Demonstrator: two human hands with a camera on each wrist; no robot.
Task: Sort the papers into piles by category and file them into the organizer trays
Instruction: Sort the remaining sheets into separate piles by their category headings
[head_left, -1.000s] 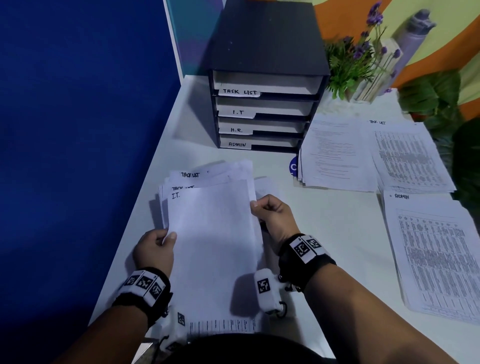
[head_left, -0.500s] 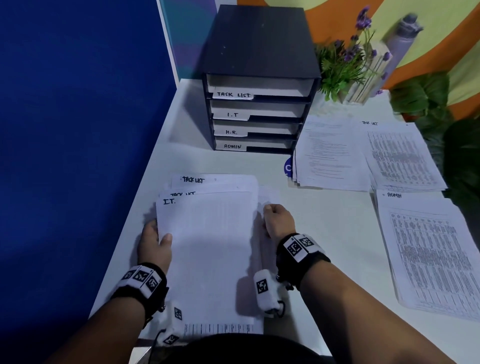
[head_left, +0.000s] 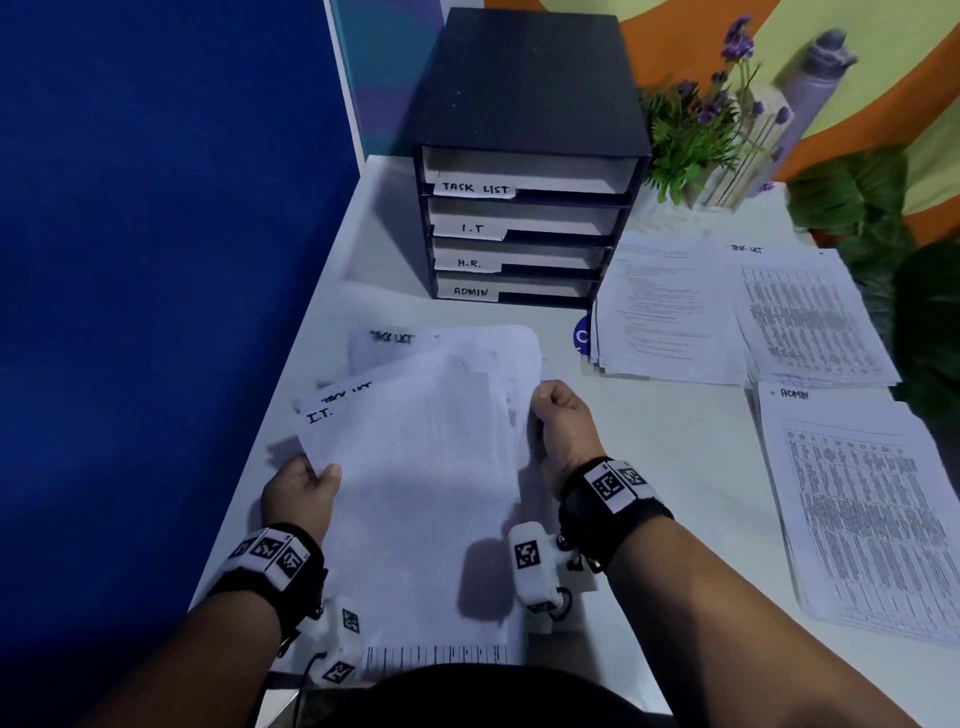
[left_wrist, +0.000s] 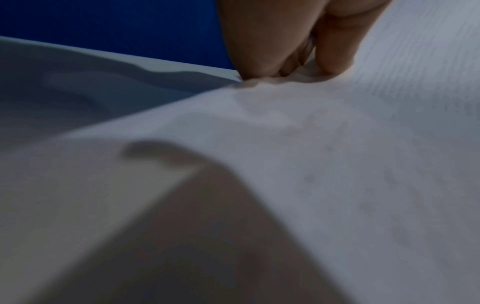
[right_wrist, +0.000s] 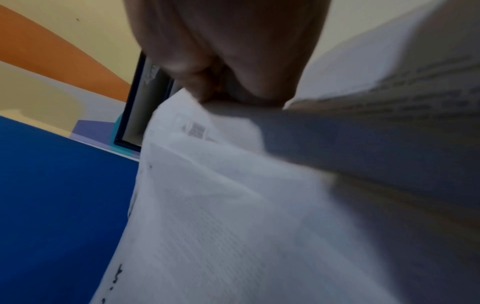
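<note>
The left hand pinched the near-left edge of the unsorted stack, topped by an I.T. sheet and close to the table's left edge. The right hand gripped its right edge. Bare tabletop lay right of it; sorted piles beyond, the organizer far.

Your left hand's fingers hide under the papers, whose near edge your body covers, and both wrist views are blurred.
</note>
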